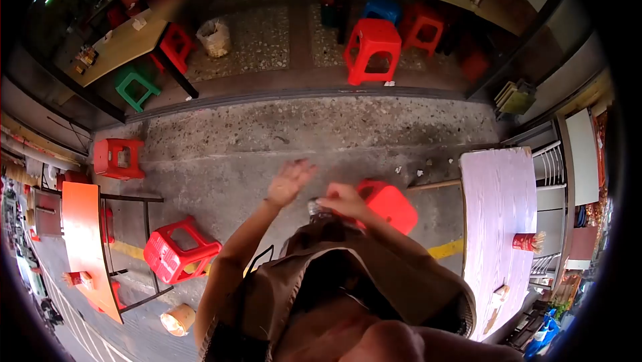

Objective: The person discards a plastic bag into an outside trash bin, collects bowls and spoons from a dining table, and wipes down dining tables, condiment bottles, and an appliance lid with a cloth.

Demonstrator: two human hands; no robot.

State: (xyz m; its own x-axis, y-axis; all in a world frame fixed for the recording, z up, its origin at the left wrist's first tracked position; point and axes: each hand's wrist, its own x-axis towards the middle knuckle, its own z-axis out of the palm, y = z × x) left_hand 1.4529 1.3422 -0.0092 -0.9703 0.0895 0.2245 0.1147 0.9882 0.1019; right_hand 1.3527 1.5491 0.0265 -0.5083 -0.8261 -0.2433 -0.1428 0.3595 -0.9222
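Note:
My left hand [292, 183] is raised in front of my body, palm showing and fingers spread, with nothing in it. Close to it, my right hand [341, 200] is curled, with its thumb and fingers drawn together. Just below those fingertips is a small shiny, greyish clear object [314, 208] near the front of my clothing; its kind is unclear, and I cannot tell whether the fingers grip it. Behind my right forearm stands a red plastic stool [393, 208], partly covered by the arm.
An orange table [81, 245] stands left beside a red stool [179, 249]; a pale table [498, 228] stands right, bearing a red chopstick holder [527, 241]. Ahead, past a floor track, are another red stool [374, 47], a green stool [136, 87] and a lined bin [214, 37].

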